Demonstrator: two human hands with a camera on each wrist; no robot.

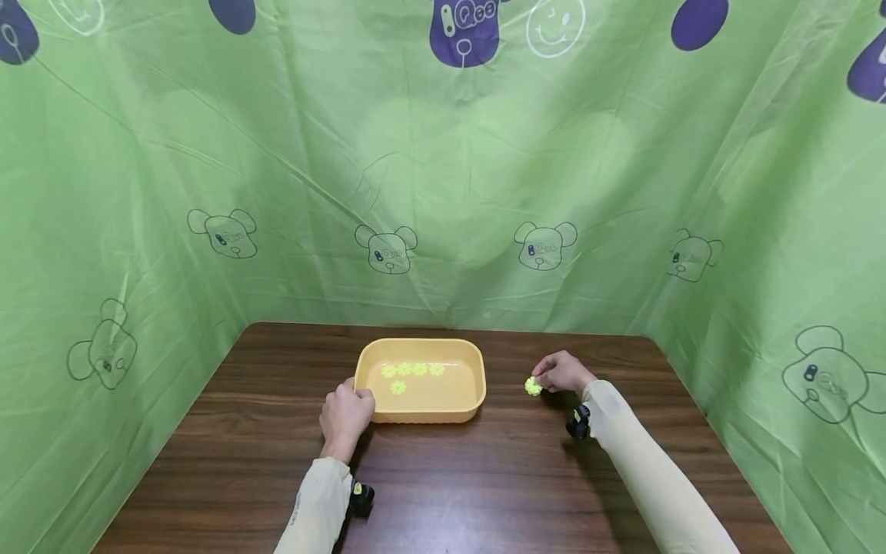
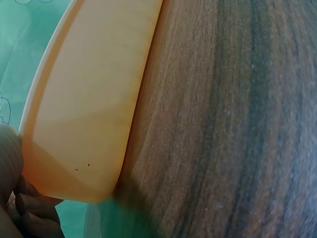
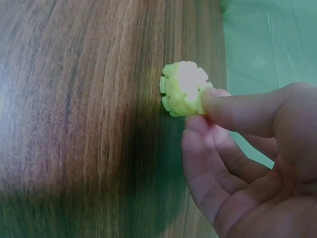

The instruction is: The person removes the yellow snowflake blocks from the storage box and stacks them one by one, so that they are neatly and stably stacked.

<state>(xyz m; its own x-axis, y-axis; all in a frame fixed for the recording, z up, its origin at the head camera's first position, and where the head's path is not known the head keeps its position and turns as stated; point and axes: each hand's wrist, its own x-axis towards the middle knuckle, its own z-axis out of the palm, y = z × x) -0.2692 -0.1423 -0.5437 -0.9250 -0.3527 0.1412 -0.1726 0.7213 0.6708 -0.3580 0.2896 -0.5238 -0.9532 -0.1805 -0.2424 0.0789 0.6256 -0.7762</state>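
Observation:
A pale orange plastic basin [image 1: 429, 404] sits on the table, with several yellow-green flower-shaped pieces [image 1: 418, 369] lying inside it. Most of them line up in a row toward the back; one flower piece [image 1: 398, 388] lies in front of that row. My left hand [image 1: 346, 415] grips the basin's left end, thumb over the rim and fingers curled below it in the left wrist view. Right of the basin, my right hand [image 1: 564, 372] pinches a yellow-green flower-shaped piece [image 3: 185, 88] between thumb and fingertips, close over the table. It looks like flower shapes stacked in layers.
The dark wood-grain table [image 1: 471, 477] reaches back to a green curtain [image 1: 443, 300] printed with bear outlines, which also hangs along both sides. Black wrist cameras sit on the left wrist [image 1: 361, 498] and the right wrist [image 1: 578, 422].

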